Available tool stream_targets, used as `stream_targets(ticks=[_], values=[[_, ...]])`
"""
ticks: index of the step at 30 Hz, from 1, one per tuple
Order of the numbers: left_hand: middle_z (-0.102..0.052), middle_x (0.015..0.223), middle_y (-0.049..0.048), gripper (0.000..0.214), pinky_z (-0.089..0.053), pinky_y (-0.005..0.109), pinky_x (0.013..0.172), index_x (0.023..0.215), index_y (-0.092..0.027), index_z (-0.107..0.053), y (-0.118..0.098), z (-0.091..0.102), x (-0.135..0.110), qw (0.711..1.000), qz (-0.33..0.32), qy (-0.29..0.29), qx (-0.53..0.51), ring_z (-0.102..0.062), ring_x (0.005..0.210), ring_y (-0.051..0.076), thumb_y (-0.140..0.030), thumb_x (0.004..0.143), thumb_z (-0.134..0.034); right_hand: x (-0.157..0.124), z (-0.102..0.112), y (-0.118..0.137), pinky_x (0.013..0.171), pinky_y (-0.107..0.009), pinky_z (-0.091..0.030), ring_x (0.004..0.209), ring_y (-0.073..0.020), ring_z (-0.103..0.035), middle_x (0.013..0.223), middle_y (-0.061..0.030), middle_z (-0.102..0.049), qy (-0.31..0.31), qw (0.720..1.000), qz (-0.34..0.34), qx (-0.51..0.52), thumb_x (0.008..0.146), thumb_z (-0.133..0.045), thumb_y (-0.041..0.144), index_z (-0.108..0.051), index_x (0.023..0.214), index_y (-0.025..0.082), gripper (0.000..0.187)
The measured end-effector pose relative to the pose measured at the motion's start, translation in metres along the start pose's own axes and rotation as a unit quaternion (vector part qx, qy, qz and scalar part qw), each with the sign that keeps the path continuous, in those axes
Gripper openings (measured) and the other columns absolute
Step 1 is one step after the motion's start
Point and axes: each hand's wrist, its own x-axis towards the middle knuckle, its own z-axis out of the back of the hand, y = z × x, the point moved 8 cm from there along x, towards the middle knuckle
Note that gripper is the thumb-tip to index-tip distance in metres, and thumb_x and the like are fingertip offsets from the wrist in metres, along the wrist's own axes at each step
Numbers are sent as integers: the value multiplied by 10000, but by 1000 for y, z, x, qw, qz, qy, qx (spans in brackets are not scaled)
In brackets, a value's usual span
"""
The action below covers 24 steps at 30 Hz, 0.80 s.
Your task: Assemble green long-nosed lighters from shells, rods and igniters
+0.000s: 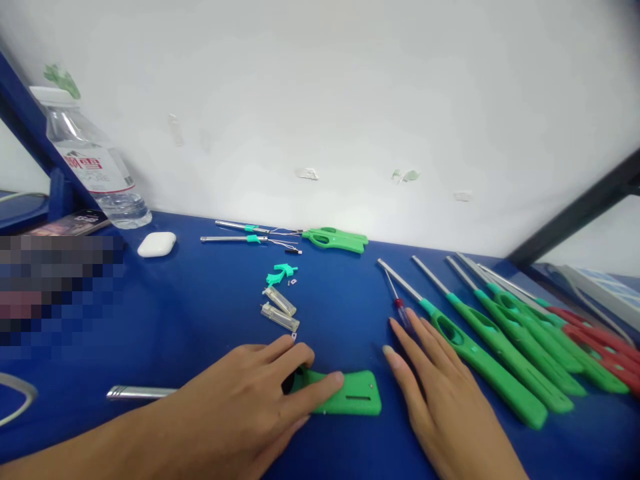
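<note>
My left hand [250, 393] is closed around a green long-neck lighter [357, 393] lying flat on the blue table, its metal tube pointing left. My right hand [445, 387] rests with its fingers stretched out. Its fingertips are at the handle of a small screwdriver [399, 304], which has a red collar and a thin shaft. Beyond my left hand lie two clear fuel tanks [279, 317] and teal plastic pieces [283, 272]. A small white bit [294, 336] sits just past my left fingers.
Assembled green lighters [487, 357] and red ones [595, 333] lie in a row at the right. Metal tubes with wires [233, 239] and green handle shells [336, 239] are near the wall. A water bottle [97, 167] and a white earbud case [157, 245] stand at the left.
</note>
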Motion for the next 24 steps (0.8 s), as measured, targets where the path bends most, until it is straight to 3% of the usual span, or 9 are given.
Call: stream_targets(ticks=[3,5,10,12,16,21,24], values=[[-658,1338,143,653,-650,484,902,1651,-268,-362,-1,-1,-1,1000,-2,5,3,-659,1217,344,-150,1032,-535,2,8,-4,896,-546,-640,1123,-350,-788,1315,-132,-773,-23,998,-50,20,1140,-438,501,-732,1241,217,421],[-659,1339,144,646,-653,490,896,1650,-269,-362,-2,-1,-1,1000,-2,4,6,-662,1213,345,-151,1038,-533,4,15,-4,776,-484,-646,950,-313,-816,1133,-79,-795,-34,996,-74,22,1120,-473,526,-726,1140,261,366],[-660,1340,140,640,-651,469,897,1643,-274,-381,-1,1,0,1000,-2,-5,3,-664,1217,346,-162,1036,-551,5,9,1,587,-392,-609,713,-263,-795,992,-57,-769,10,998,-59,9,1134,-387,468,-669,1279,263,377],[-663,1328,138,640,-647,460,904,1639,-272,-389,0,1,0,1000,0,-3,1,-667,1208,338,-158,1032,-552,4,8,0,521,-351,-584,665,-245,-791,971,-45,-783,18,998,-52,18,1128,-395,408,-670,1249,268,332],[-659,1338,139,650,-646,469,915,1647,-275,-376,0,0,1,1000,0,-1,1,-663,1222,339,-150,1033,-546,7,18,1,484,-257,-566,636,-183,-788,965,-10,-820,6,994,-46,99,1103,-475,323,-691,1136,276,224],[-665,1322,156,647,-656,492,892,1655,-258,-362,-1,-2,1,1000,-5,8,12,-655,1238,351,-157,1040,-535,9,46,13,577,-246,-611,578,-150,-729,917,16,-808,-82,980,-52,172,1025,-696,386,-725,1247,301,239],[-665,1311,150,637,-659,495,884,1648,-263,-377,-1,-1,1,1000,-6,11,7,-668,1199,346,-161,1039,-535,-3,58,14,622,-277,-606,649,-171,-739,859,17,-789,-155,964,-80,202,1025,-700,282,-741,1125,338,122]])
